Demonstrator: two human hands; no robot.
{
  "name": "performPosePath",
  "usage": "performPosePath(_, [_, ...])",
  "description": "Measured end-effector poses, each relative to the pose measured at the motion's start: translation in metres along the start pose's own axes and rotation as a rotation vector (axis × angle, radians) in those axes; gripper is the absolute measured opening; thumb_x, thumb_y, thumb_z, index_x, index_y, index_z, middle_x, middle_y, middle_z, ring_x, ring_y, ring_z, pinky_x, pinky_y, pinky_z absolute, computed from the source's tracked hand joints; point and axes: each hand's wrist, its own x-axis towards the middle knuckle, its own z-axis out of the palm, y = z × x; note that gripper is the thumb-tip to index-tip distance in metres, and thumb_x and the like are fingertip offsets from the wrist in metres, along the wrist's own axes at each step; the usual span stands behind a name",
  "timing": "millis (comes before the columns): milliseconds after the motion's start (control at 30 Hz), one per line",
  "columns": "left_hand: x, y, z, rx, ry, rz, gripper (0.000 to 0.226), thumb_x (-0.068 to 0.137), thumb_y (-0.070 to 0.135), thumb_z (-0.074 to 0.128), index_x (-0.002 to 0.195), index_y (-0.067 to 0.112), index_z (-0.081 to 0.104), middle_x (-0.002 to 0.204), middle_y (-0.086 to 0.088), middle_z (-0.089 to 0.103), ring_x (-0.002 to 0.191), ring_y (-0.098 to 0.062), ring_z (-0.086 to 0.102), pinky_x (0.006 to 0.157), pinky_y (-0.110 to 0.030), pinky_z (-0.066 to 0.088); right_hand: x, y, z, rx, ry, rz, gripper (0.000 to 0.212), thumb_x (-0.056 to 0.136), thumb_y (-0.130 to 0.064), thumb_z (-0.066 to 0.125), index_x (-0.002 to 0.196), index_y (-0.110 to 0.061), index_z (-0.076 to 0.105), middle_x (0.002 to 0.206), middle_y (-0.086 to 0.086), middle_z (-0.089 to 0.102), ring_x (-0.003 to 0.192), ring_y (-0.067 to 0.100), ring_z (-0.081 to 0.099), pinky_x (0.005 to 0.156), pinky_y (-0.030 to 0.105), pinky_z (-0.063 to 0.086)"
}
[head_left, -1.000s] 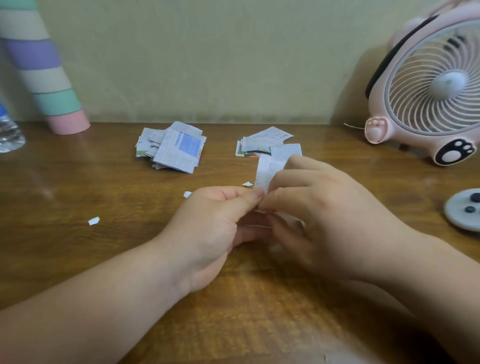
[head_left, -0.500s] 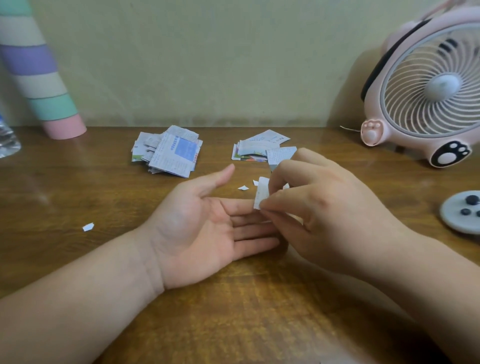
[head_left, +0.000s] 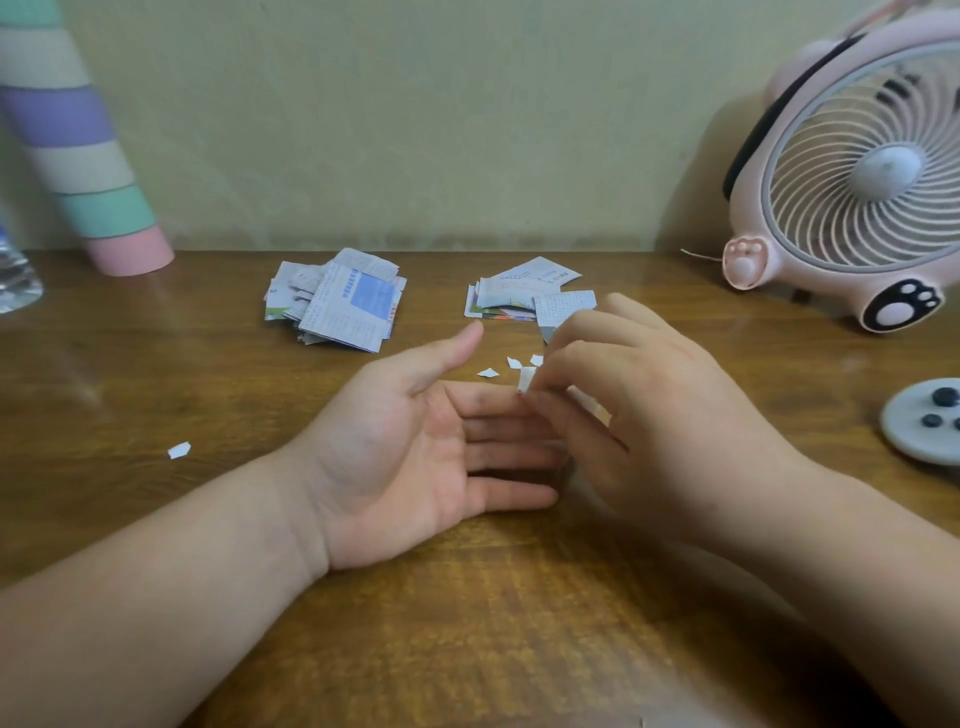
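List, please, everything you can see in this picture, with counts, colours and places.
folded white paper strip: one, in right hand
piles of printed paper slips: two, white-blue, far middle
tiny torn paper scraps: four, white, three mid-table, one left
round plastic desk fan: one, pink, right rear
striped cardboard tube: one, pastel, left rear
clear plastic bottle: one, left edge
round grey button pad: one, right edge
brown wooden table: one, underneath
left hand: one, open, palm up
right hand: one, pinching strip
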Motion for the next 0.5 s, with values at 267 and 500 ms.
performPosePath(267, [0.0007,-0.0020,-0.0007,0.098,0.027,0.049,0.056,0.092,0.050,0.050,0.108,0.000,0.071,0.103,-0.024,0.067,0.096,-0.031,0.067,0.074,-0.045,0.057,-0.0049,-0.0065,0.0025,0.130,0.071,0.088,0.011,0.093,-0.015,0.061,0.084,-0.010,0.064,0.084,0.003,0.060,0.079,0.026,0.051,0.070,0.045,0.047])
performPosePath(500, [0.0014,-0.0059,-0.0027,0.150,-0.019,0.125,0.041,0.088,0.032,0.063,0.112,0.000,0.072,0.100,-0.021,0.068,0.090,-0.028,0.069,0.071,-0.043,0.058,-0.0079,-0.0079,0.0044,0.240,0.081,0.239,0.009,0.093,-0.022,0.059,0.085,-0.018,0.061,0.082,-0.007,0.056,0.080,0.012,0.048,0.073,0.031,0.043])
